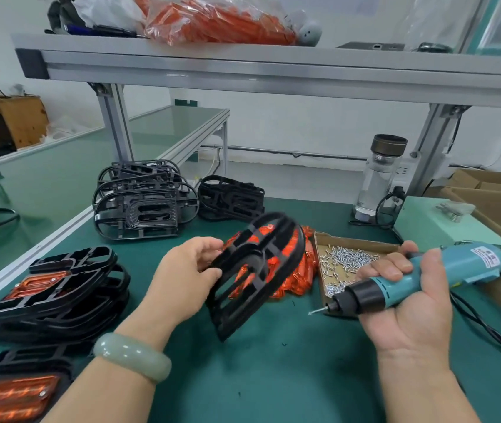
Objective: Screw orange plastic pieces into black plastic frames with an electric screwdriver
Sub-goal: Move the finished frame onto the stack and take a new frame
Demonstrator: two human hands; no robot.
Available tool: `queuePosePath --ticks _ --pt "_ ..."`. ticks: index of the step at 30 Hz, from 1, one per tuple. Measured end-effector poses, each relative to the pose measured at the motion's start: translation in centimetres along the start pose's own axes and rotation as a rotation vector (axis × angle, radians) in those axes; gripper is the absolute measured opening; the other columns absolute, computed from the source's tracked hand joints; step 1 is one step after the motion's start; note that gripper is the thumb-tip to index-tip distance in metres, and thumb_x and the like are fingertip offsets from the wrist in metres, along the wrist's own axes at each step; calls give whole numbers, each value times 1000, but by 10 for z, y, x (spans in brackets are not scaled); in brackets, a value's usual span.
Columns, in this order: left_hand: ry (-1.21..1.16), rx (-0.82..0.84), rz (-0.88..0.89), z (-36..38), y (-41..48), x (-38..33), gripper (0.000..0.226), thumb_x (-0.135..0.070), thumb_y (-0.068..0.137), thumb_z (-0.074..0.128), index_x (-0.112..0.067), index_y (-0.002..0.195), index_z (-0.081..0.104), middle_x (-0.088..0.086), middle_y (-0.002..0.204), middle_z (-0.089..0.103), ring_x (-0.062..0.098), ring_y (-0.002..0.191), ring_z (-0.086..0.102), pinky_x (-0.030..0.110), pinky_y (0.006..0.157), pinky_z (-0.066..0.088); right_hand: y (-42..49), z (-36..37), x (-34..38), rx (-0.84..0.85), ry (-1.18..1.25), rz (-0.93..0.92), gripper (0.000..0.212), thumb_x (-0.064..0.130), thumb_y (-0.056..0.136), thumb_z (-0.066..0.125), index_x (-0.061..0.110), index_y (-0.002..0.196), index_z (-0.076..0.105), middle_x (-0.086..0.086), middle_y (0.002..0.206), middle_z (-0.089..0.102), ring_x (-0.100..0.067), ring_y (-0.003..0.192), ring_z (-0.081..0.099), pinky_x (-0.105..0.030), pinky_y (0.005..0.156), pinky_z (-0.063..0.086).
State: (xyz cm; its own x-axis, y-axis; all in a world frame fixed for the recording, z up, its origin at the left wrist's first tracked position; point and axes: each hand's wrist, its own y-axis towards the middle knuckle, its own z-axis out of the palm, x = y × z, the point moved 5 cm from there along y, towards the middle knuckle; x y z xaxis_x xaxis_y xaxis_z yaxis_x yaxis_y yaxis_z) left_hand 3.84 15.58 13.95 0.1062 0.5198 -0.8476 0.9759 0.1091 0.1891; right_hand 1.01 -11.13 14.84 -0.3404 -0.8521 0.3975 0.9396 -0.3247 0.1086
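My left hand (189, 270) grips a black plastic frame (255, 276) by its edge and holds it tilted above the green mat, blurred by motion. My right hand (408, 300) is closed around a teal electric screwdriver (420, 280); its bit points left and carries a screw at the tip (315, 312). Behind the frame lies a heap of loose orange plastic pieces (299, 273). A shallow cardboard tray (322, 239) to the right of them holds several silver screws.
Stacks of empty black frames (144, 206) stand at the back left. Frames fitted with orange pieces (50, 288) are piled at the front left. A glass bottle (380, 178), a pale green box (432, 221) and cardboard cartons (499, 196) stand on the right. The screwdriver's cable (487, 331) trails right.
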Motion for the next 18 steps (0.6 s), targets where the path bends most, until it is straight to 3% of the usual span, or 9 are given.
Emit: queuePosePath --ticks 5,13,18 --pt "290 178 152 10 -8 -13 43 2 80 65 -30 108 68 -19 102 67 -3 97 61 12 91 41 1 0 -1 25 6 9 19 42 89 53 23 89 54 13 60 43 0 47 43 -16 54 45" --pt "516 299 259 25 -15 -13 41 -9 85 62 -36 116 64 -18 118 63 3 112 55 7 87 31 3 -3 -2 22 23 21 19 41 90 52 22 87 54 13 59 44 -1 47 44 -16 53 44" --pt "561 379 273 41 -18 -14 43 -11 86 60 -38 119 61 -16 123 61 8 116 54 18 97 38 4 -3 -3 14 12 14 18 41 87 53 23 87 53 13 58 44 -1 46 45 -15 54 44"
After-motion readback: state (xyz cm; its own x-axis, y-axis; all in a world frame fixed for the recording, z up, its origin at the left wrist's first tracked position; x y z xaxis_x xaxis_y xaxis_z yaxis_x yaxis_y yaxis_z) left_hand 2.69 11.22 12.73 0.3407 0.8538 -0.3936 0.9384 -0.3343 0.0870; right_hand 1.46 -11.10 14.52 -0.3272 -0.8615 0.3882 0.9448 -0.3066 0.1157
